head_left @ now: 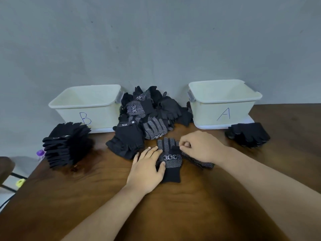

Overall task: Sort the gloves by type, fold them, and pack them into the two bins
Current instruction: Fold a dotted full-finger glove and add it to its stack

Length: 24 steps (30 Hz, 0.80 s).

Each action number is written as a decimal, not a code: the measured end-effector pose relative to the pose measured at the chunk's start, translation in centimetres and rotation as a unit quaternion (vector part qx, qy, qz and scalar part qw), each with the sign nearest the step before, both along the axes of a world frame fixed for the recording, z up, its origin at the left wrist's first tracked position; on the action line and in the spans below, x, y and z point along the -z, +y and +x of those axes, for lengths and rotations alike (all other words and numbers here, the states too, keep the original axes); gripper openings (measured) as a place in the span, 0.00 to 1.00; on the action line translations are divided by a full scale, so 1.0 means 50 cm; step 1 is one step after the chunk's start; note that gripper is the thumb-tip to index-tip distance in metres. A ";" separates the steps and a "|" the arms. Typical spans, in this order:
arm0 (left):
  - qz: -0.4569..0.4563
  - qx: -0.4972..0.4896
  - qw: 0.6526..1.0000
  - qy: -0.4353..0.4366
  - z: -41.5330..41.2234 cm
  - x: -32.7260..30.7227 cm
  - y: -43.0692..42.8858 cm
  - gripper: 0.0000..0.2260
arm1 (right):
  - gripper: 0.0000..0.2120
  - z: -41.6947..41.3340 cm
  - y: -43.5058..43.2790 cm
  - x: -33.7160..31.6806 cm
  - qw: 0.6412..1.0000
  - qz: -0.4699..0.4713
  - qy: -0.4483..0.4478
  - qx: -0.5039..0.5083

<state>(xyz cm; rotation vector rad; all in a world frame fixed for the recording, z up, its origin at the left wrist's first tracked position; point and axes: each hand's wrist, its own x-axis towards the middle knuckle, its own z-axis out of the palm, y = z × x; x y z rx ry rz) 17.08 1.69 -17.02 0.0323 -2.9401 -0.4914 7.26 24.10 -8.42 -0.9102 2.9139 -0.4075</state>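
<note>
Head: bin B, bin A flank glove pile.

Dim, soft light, faint sheen on the table, edges bowed, detail slightly blurred.

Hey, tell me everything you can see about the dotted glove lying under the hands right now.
The dotted glove looks like black knit with white grip dots and a white boxed logo across the palm. It has a plain ribbed cuff. It lies flat on the brown table, with the cuff toward the person and the fingers pointing at the glove pile. The left hand presses its left side flat. The right hand pinches at its finger end, beside a second dotted glove.
</note>
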 end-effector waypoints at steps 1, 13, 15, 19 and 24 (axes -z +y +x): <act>0.001 0.000 1.000 0.002 0.000 0.000 0.000 0.25 | 0.04 -0.007 0.005 0.006 1.000 -0.012 0.002 0.012; 0.000 0.058 0.998 0.010 0.002 0.000 -0.001 0.20 | 0.15 -0.041 -0.016 0.040 0.992 -0.035 -0.091 0.079; -0.004 0.061 0.998 0.007 0.002 -0.001 -0.001 0.21 | 0.16 -0.037 -0.022 0.042 0.996 0.030 -0.061 0.059; -0.009 0.066 0.998 -0.002 0.002 0.002 -0.002 0.23 | 0.11 -0.031 -0.019 0.030 0.995 0.002 -0.098 0.028; -0.028 0.082 0.996 -0.002 0.006 -0.001 0.003 0.24 | 0.12 -0.026 0.017 -0.024 0.978 -0.153 -0.135 0.046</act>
